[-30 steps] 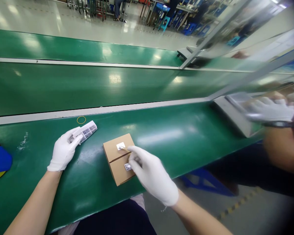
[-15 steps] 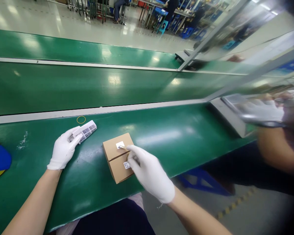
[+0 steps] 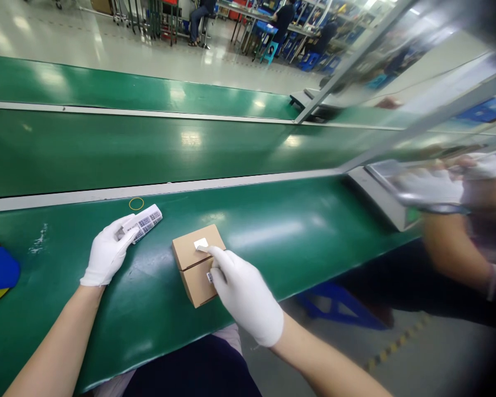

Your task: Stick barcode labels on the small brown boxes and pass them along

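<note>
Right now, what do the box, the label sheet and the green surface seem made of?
The box: likely cardboard, matte, by its plain brown faces. The label sheet: probably paper, fairly smooth, as it looks thin, white and printed. The green surface: glossy, perhaps rubber or plastic, showing bright reflections.

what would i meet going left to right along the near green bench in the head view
Blue, orange and yellow object → left hand → folded label sheet → cardboard box → right hand → pale slanted frame → co-worker's gloved hand, blurred
</note>
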### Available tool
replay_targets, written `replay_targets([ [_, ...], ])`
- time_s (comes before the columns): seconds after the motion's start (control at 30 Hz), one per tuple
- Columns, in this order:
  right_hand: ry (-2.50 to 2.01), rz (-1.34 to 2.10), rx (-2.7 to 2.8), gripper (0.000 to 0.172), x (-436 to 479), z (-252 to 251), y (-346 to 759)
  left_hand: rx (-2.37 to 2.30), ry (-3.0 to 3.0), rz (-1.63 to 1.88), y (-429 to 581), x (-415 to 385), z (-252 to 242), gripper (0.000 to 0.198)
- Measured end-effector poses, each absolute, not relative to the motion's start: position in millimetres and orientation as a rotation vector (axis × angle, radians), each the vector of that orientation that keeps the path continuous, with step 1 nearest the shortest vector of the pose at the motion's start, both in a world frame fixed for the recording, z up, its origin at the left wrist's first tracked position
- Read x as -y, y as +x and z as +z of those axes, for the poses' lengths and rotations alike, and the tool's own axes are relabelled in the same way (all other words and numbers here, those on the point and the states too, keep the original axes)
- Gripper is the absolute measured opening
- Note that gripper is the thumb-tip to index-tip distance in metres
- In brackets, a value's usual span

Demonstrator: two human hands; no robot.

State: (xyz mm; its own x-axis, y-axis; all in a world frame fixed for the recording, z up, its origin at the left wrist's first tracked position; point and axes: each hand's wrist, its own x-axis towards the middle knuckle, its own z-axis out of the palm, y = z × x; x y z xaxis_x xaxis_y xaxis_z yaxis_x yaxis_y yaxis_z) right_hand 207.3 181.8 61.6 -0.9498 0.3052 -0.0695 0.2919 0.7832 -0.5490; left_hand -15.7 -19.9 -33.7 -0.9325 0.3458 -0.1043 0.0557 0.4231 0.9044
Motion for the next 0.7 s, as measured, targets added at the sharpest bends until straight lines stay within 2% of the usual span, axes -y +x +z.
replay_targets([
  [0.1, -0.588, 0.652, 2.938, 0.068, -182.9, 61.5, 207.6, -2.394, 0.334, 1.512, -13.6, 18.3, -28.6, 0.053],
  [0.17, -0.711, 0.658, 2.834, 0.077, -192.0, 57.6, 210.8, -2.386, 0.32, 1.496, -13.5, 18.6, -27.7, 0.052],
  [0.27, -0.867, 0.758, 2.597, 0.067, -213.1, 36.8, 222.9, -2.369, 0.309, 1.477, -14.8, 19.8, -29.3, 0.052],
  [0.4, -1.074, 1.006, 2.24, 0.052, -233.7, -17.4, 247.1, -2.395, 0.339, 1.483, -16.0, 21.3, -31.1, 0.055],
  [0.53, -1.113, 1.142, 2.126, 0.053, -235.8, -63.0, 264.5, -2.497, 0.376, 1.398, -18.2, 24.2, -35.5, 0.063],
  [0.7, -1.039, 1.146, 2.11, 0.051, -233.7, -76.8, 265.2, -2.854, 0.519, 1.125, -29.2, 28.6, -52.7, 0.074],
])
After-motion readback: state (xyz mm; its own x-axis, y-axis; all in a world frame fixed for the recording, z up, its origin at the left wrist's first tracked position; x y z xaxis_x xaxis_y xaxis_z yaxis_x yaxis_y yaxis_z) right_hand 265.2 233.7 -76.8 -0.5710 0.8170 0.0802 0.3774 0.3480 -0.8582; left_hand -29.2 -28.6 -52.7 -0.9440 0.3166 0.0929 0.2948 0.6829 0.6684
